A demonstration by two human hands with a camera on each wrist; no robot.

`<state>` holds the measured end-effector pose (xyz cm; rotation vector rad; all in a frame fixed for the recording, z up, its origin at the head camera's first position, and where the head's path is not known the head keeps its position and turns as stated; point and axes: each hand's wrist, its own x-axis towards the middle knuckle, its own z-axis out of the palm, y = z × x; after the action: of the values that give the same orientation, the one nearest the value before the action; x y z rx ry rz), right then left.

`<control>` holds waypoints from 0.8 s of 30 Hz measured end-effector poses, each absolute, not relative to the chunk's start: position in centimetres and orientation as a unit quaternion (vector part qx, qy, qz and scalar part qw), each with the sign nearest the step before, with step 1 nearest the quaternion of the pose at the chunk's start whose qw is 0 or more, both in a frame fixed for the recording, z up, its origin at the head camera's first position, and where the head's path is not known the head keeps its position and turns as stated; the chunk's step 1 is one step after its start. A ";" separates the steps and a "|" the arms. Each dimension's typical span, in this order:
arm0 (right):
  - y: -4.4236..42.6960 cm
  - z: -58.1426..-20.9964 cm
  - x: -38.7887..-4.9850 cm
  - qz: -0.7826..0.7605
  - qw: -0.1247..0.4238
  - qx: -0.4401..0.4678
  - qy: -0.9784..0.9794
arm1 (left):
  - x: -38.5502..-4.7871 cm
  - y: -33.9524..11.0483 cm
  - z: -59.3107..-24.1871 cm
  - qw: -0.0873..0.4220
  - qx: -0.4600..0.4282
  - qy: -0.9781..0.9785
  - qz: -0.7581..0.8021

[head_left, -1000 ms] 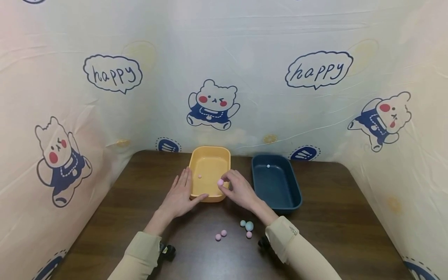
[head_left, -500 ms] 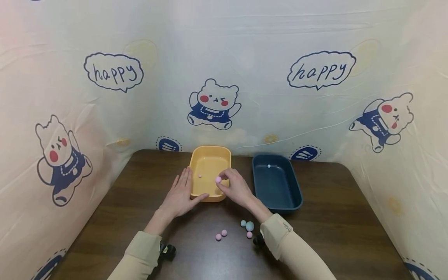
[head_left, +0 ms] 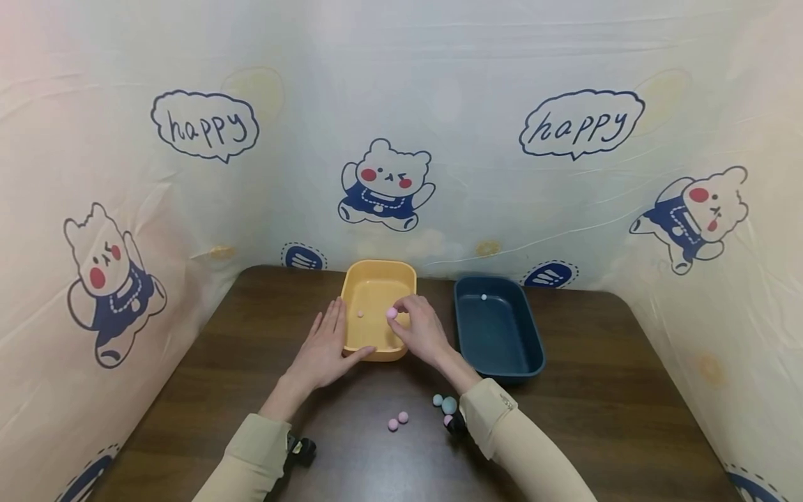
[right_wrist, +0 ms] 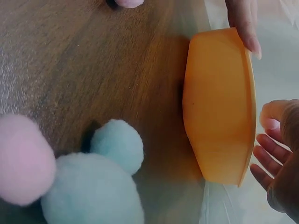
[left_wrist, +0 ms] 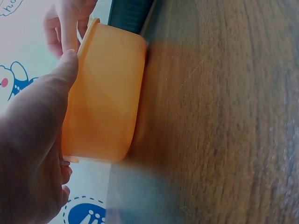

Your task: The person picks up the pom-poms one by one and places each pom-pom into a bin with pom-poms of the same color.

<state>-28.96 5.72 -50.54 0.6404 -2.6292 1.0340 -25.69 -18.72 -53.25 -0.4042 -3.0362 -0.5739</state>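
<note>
Between thumb and fingertips, the right hand point(head_left: 424, 330) pinches a pink ball point(head_left: 392, 314) above the right part of the yellow tray point(head_left: 376, 353). The left hand point(head_left: 321, 351) lies with straight fingers along that tray's left rim, its thumb on the near rim. A small pink ball point(head_left: 360, 314) lies inside the tray. In the left wrist view the left hand point(left_wrist: 35, 126) touches the rim of the orange-looking tray point(left_wrist: 107, 93). The right wrist view shows the right hand point(right_wrist: 285, 149) beside the tray point(right_wrist: 219, 107), the pinched ball point(right_wrist: 270, 123) partly hidden.
A dark blue tray point(head_left: 541, 348) holding a small light ball point(head_left: 484, 297) stands right of the yellow one. Nearer on the table lie two pink balls point(head_left: 393, 424), two light blue balls point(head_left: 449, 405) and a pink ball point(head_left: 448, 420) partly behind the right wrist camera.
The right hand has moved slightly left and away from the body with the pink ball, further over the yellow tray. The left hand stays on the rim.
</note>
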 end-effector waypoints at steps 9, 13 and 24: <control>5.8 -50.9 -29.0 0.345 0.129 0.200 -0.908 | -25.6 -18.5 -53.1 0.014 -0.131 -0.974 -0.185; 5.8 -51.0 -29.0 0.345 0.135 0.203 -0.907 | -25.6 -18.5 -53.1 0.014 -0.130 -0.975 -0.181; 5.6 -51.4 -29.0 0.337 0.121 0.216 -0.909 | -25.6 -18.6 -53.2 0.013 -0.129 -0.975 -0.183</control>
<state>-28.98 5.58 -51.35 0.6302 -2.6536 0.9835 -25.65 -18.64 -53.19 -0.4024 -3.0375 -0.5692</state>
